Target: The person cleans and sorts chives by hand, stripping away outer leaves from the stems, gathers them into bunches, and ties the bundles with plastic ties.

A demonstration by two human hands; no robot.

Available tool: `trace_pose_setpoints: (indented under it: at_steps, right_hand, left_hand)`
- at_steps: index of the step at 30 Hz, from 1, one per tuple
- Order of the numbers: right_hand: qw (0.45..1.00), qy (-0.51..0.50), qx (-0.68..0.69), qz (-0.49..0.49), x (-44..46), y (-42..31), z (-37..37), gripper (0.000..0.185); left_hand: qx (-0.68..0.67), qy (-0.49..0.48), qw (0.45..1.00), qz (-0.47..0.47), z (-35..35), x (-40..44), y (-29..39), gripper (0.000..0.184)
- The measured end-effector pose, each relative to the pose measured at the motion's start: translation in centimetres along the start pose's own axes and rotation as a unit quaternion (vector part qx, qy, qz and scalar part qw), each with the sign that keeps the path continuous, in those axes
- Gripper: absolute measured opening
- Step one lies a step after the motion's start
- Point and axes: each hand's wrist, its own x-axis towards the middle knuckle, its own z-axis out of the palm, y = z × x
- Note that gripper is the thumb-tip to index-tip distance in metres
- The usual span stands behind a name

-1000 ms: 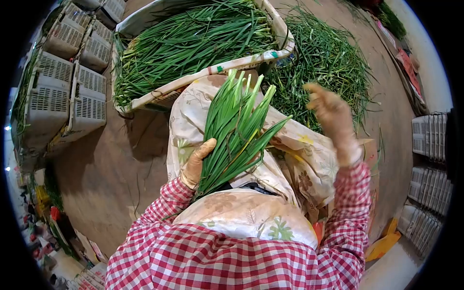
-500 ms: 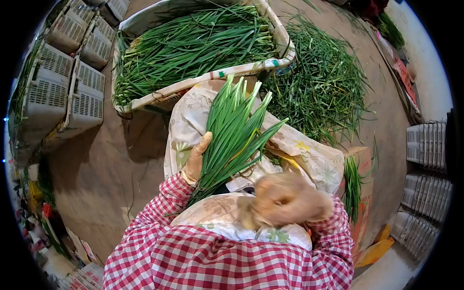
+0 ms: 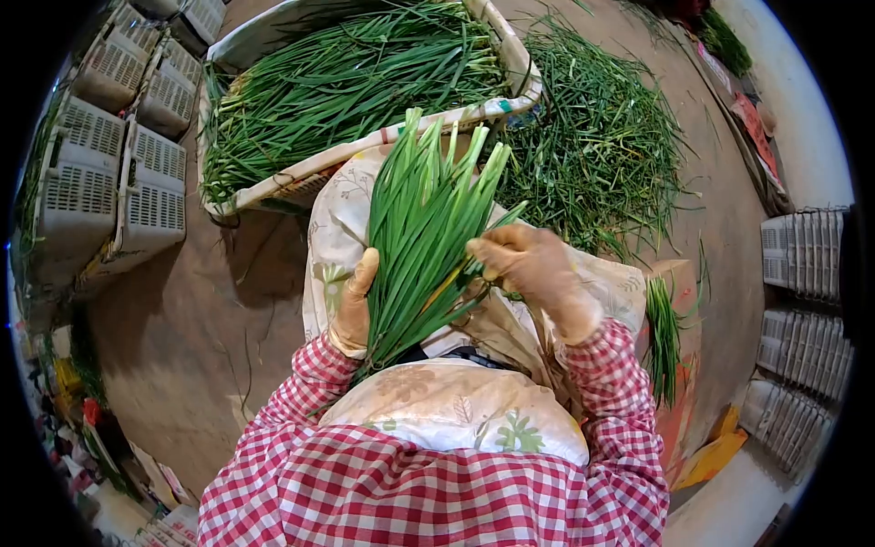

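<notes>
A bundle of long green leafy stalks [image 3: 424, 228] lies over my lap, its pale ends pointing away from me. My left hand [image 3: 354, 305], in a tan glove, is wrapped round the bundle's left side with the thumb up along it. At the bundle's right edge is my right hand [image 3: 533, 269], gloved too, its fingers pinched together by a yellowish leaf; whether they grip it is too small to tell. Just beyond my knees stands a white crate [image 3: 365, 141] filled with more green stalks [image 3: 355, 87].
Loose green leaves [image 3: 592, 137] are heaped on the floor right of the crate. A smaller green bunch [image 3: 663, 342] rests on a box to my right. White crates [image 3: 150, 191] stand at the left, and more crates [image 3: 802, 255] at the right wall.
My right hand has come from the far right, across my lap, to the bundle's right edge, and its fingers have closed. My left hand has kept hold of the bundle.
</notes>
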Motion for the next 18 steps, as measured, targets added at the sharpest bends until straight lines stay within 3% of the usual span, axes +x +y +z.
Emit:
trace_pose_setpoints:
  at_steps: [2,5,6,9,10,12,13,14,15,16,17,18]
  right_hand:
    - [0.999,-0.041,-0.023,0.001,0.3,0.5,0.4,0.024]
    - [0.984,-0.094,0.15,0.014,-1.0,-0.2,-0.1,0.024]
    - [0.984,-0.096,0.148,0.014,-1.8,-0.7,-0.6,0.024]
    - [0.926,-0.183,0.321,-0.07,-4.0,0.0,-2.4,0.023]
    - [0.926,-0.184,0.321,-0.07,-4.5,0.5,-3.1,0.023]
    - [0.832,-0.255,0.441,-0.219,-5.5,0.1,-4.2,0.025]
    - [0.881,-0.161,0.427,-0.123,-6.9,-0.9,-4.5,0.031]
    - [0.882,-0.157,0.427,-0.124,-6.4,-1.5,-3.8,0.031]
    - [0.972,-0.018,0.17,-0.16,-5.2,-2.3,-3.0,0.035]
    - [0.971,0.122,-0.103,-0.178,-4.3,-2.7,-2.4,0.04]
    - [0.971,0.118,-0.103,-0.181,-3.4,-1.8,-1.7,0.036]
    - [0.961,0.065,-0.205,-0.174,-3.2,-2.3,-1.9,0.032]
  left_hand:
    - [0.088,0.062,0.993,0.043,0.5,-0.2,-0.1,0.058]
    - [0.022,-0.005,0.999,0.031,-1.6,0.3,0.2,0.059]
    - [-0.024,-0.03,0.999,0.02,-1.7,0.4,0.3,0.059]
    - [-0.09,-0.05,0.995,0.016,-1.6,0.7,0.2,0.061]
    - [-0.107,-0.061,0.992,0.016,-1.6,0.7,0.2,0.061]
    - [-0.088,-0.047,0.995,0.024,-2.6,0.5,0.2,0.062]
    - [-0.051,-0.027,0.998,0.031,-2.6,0.4,0.2,0.062]
    - [-0.013,-0.01,0.999,0.035,-2.5,0.5,0.2,0.062]
    - [-0.018,-0.045,0.998,0.035,-1.3,0.5,0.2,0.062]
    - [-0.017,-0.048,0.998,0.032,-0.9,0.4,0.1,0.062]
    - [-0.013,-0.038,0.999,0.029,-0.6,0.3,0.0,0.062]
    - [-0.008,-0.026,0.999,0.028,-0.6,0.1,-0.1,0.062]
